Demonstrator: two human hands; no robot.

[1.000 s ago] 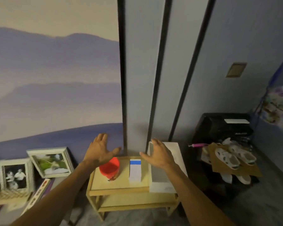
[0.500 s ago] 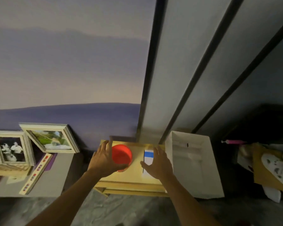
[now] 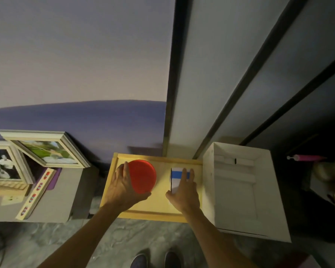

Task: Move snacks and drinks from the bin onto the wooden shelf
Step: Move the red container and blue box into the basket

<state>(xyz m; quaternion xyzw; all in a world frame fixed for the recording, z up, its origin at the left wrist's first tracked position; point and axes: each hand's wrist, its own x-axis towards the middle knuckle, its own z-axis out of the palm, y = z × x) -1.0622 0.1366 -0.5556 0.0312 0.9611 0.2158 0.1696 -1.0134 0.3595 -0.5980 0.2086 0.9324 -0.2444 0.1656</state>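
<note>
I look straight down on the wooden shelf (image 3: 159,209). A red round container (image 3: 143,176) stands on its left part, and my left hand (image 3: 124,187) curls around its left and near side, thumb under the front. A white carton with a blue band (image 3: 177,176) stands right of the middle; my right hand (image 3: 184,192) lies against its near and right side, fingers over the top. The white bin (image 3: 240,190) stands to the right, touching the shelf, and looks empty inside.
Two framed pictures (image 3: 45,149) lean against the purple wall at the left on a low grey surface, with a long patterned strip (image 3: 35,192) beside them. A pink-tipped object (image 3: 306,157) and dark clutter lie at the far right. My shoes (image 3: 155,259) show on the grey floor.
The view has tipped down and closed in over the shelf. Both hands came down from above the shelf onto the red container and the carton.
</note>
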